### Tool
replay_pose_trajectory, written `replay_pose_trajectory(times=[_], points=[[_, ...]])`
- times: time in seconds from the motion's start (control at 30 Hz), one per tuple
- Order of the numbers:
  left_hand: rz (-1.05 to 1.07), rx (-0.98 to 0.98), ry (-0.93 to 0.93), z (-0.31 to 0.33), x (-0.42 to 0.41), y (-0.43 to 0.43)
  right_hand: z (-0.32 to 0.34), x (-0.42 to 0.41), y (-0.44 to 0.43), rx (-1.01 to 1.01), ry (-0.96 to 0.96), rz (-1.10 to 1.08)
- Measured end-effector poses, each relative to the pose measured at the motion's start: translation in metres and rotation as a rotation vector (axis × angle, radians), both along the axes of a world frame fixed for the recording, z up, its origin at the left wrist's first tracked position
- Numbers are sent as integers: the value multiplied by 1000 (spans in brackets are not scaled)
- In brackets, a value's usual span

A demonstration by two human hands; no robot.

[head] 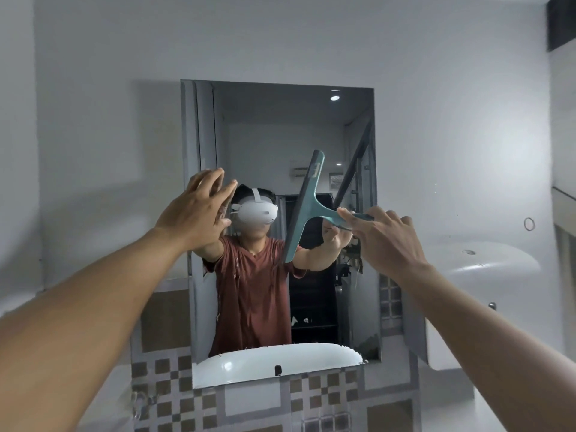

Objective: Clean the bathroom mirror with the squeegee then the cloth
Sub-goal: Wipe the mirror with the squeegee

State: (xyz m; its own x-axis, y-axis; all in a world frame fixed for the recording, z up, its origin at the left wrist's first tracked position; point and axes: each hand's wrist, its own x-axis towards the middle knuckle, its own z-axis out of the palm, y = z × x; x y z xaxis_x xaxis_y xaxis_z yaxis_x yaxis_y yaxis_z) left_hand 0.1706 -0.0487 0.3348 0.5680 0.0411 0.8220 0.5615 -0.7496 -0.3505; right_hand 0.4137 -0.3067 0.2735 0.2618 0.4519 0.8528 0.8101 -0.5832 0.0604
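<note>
A frameless rectangular mirror hangs on the grey wall straight ahead. My right hand is shut on the handle of a teal squeegee. Its long blade stands nearly upright, tilted a little to the right, against the middle of the glass. My left hand is raised with flat, spread fingers at the mirror's left edge, touching or just off the glass. The mirror reflects a person in a dark red shirt with a white headset and both arms stretched out. No cloth is in view.
A white washbasin juts from the wall at the right, and another basin shows reflected along the mirror's bottom. Checkered brown and grey tiles cover the wall below. A small ring hook is fixed to the right wall.
</note>
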Motion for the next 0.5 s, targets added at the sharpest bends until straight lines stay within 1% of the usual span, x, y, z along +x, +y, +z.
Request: replay_pose_trajectory(times=[0.27,0.4,0.5], points=[[7,8,6,1,0,-2,-27,0,-4,33,107,-15],[12,-6,3,2,0,-4,-48,2,-11,98,229,1],[8,-6,5,2,-1,-5,-63,-5,-12,110,288,5]])
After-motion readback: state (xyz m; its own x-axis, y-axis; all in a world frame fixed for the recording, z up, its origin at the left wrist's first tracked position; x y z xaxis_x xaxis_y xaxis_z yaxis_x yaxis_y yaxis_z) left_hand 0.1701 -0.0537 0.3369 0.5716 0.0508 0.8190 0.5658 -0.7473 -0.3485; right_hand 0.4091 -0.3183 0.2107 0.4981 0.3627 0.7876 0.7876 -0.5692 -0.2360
